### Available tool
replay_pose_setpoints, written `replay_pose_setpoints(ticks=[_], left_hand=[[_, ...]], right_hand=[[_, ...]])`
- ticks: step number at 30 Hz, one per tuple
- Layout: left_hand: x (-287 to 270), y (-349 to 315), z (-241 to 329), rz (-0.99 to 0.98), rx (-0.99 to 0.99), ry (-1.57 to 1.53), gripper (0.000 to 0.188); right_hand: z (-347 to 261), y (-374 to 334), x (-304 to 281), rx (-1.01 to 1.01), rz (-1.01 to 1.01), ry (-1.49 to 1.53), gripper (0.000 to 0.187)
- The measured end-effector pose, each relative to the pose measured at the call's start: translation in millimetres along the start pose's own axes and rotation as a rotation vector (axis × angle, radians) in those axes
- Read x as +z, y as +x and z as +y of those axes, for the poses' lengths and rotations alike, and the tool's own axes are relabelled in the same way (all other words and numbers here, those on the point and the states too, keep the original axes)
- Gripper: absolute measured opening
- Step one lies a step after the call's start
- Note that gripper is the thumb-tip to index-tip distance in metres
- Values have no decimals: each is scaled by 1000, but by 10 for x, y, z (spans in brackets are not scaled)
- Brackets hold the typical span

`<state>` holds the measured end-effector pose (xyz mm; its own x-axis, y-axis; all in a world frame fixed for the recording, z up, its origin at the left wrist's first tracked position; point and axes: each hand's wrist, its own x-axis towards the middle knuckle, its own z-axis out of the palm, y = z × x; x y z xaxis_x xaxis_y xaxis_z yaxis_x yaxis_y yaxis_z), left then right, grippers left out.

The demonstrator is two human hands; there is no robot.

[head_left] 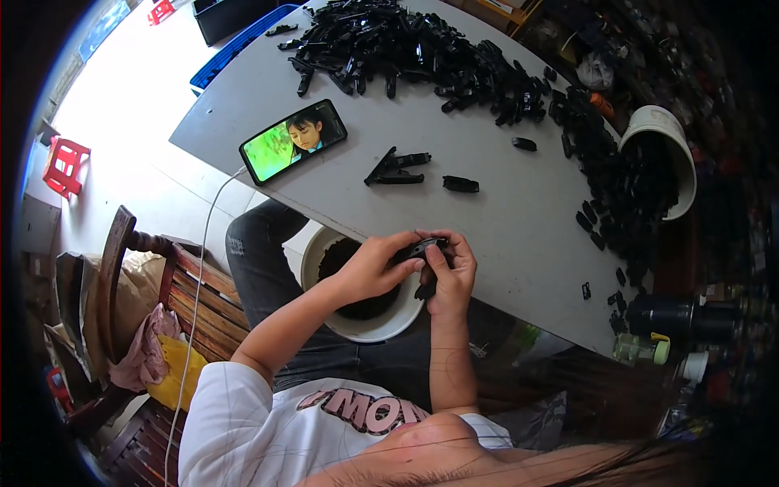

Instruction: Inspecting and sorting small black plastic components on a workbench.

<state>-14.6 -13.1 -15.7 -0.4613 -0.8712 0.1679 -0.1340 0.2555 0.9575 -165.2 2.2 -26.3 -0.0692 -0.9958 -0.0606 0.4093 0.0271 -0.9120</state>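
My left hand [380,265] and my right hand [451,280] meet over the near table edge. Between them they grip a small black plastic part [422,247], thumbs pressed against it. A dark end [427,287] shows beneath the fingers; whether it belongs to the same part I cannot tell. Just beyond my hands lie a short black piece [461,184] and some longer black pieces [398,169], one set at an angle. Below my left forearm a white bucket [375,334] stands by my legs, with dark contents too small to make out.
A large heap of black plastic parts [414,53] covers the table's far side. At right, a tipped white bucket [656,118] spills similar parts [621,195]. A lit phone [294,141] lies at left, its white cable [204,243] trailing down past a wooden chair [209,296].
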Motion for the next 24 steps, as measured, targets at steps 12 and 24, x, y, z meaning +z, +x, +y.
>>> replay_pose_setpoints(ticks=[12,24], left_hand=[[-155,293,-38,184,205,685,30],[-268,714,-315,225,129,1397,7]], right_hand=[[-45,394,-293,-245,170,-55,17],[-407,1017,-237,-266,-146,-1852,28]])
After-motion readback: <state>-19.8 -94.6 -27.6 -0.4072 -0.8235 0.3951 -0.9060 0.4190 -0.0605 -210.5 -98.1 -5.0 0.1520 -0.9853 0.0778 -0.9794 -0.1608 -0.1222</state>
